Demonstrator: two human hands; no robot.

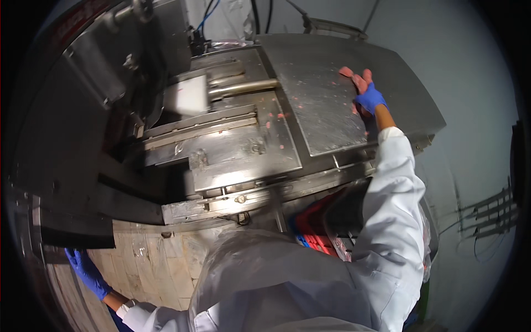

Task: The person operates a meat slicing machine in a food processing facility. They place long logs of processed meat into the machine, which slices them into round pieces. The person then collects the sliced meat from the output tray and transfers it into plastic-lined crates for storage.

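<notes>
My right hand (369,98), in a blue glove and white sleeve, reaches up onto a flat steel machine top (326,119) and holds pink pieces of meat (358,77) at its fingertips. Small pink scraps (279,116) dot the steel around it. My left hand (86,272), also blue-gloved, hangs low at the lower left with its fingers apart, next to a dark machine panel (72,235), holding nothing I can see. A clear plastic apron (260,276) covers my chest.
A large steel slicing machine (221,149) fills the middle, with a white block (187,95) and a metal rod (243,87) on its carriage. Red and blue crates (318,227) stand under its right side. Tiled floor (149,265) lies below. Cables run at top.
</notes>
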